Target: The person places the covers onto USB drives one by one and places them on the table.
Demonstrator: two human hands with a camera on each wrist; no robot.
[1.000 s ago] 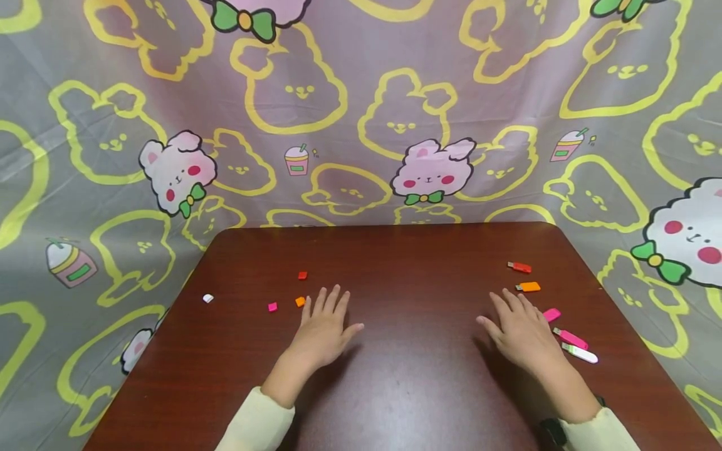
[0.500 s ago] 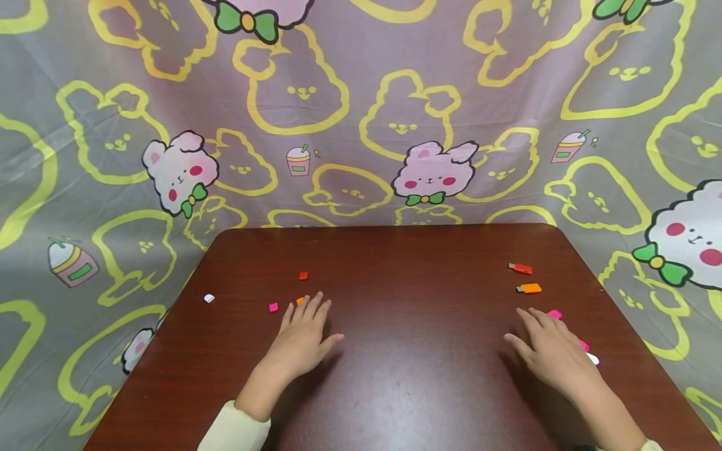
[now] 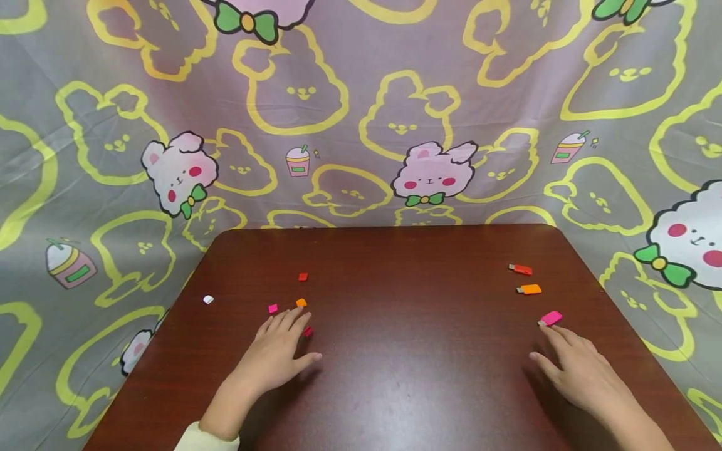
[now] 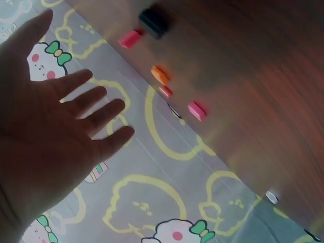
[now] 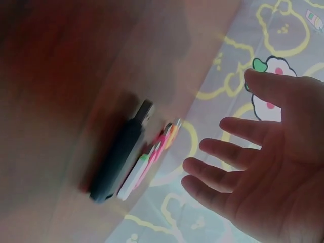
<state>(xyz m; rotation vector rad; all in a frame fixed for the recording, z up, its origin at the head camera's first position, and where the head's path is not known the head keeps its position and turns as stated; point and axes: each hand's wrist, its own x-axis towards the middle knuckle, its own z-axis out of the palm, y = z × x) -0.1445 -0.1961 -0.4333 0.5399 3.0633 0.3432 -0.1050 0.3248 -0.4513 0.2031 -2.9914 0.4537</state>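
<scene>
fingers [image 4: 106, 115] of both hands loosely spread, palms down, not gripping. left hand [image 3: 267, 357] is over the brown surface [image 3: 417, 376], pale sleeve [image 3: 207, 438] at its 7 o'clock; right hand [image 3: 586, 373] likewise opposite. right wrist view: black stick [image 5: 117, 161] at 9 o'clock of that hand, then white stick [image 5: 132, 177], second pink stick [image 5: 153, 158] beside it; head view hides all three. left wrist view: black cap [image 4: 153, 22] blurry, about 1 o'clock of the left hand. head view from here: crimson cap [image 3: 308, 331] at 2 o'clock of left hand, partly covered. pink stick [image 3: 551, 319] at 11 o'clock of right hand, by the fingertips, contact unclear. off left hand: pink cap [image 3: 273, 309] 12 o'clock, orange cap [image 3: 301, 302] 1 o'clock, white cap [image 3: 209, 300] 10 o'clock, well apart. farther: orange stick [image 3: 529, 289] 11 o'clock of right hand; red cap [image 3: 303, 277] 1 o'clock of left; red stick [image 3: 522, 270] past orange stick. printed cloth [image 3: 333, 150] behind.
</scene>
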